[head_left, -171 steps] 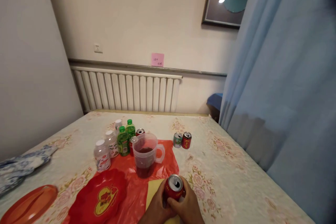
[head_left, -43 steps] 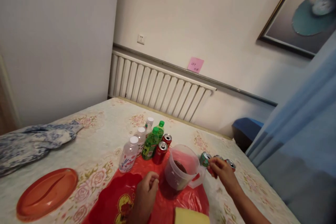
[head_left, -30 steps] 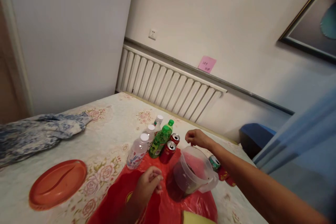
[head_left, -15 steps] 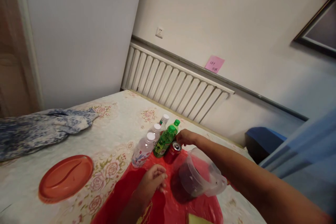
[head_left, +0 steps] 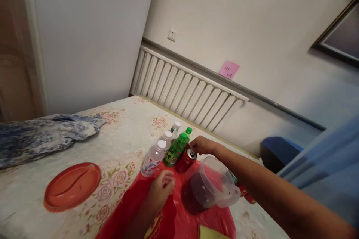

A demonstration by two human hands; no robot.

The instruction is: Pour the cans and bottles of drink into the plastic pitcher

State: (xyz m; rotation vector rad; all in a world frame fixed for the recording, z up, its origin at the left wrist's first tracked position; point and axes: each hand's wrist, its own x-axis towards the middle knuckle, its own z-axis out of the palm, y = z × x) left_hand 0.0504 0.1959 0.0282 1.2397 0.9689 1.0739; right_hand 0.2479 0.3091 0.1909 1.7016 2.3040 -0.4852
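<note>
Pinched at the rim of a red drink can [head_left: 186, 161], my right hand [head_left: 203, 145] reaches over from the right, with its fingertips partly hidden. The can's opened top tilts slightly to the right. My left hand [head_left: 162, 186] hovers over the red plastic sheet [head_left: 168, 220], fingers loosely bent and holding nothing visible. Close by stand a green bottle [head_left: 175, 152], a clear bottle with a white cap [head_left: 153, 160] and several more bottles behind. A clear plastic jug [head_left: 209, 185] with dark liquid stands right of the left hand, below my right forearm.
An orange oval plate or lid [head_left: 72, 186] lies at the left on the flowered tablecloth [head_left: 120, 157]. Blue-and-white cloth [head_left: 50, 136] is heaped behind it. More red cans [head_left: 249, 198] show beside my right forearm. A yellow item [head_left: 211, 233] lies at the front edge.
The red can's top has shifted a little to the right and tilted, with my right hand at it. My left hand has moved slightly up and left.
</note>
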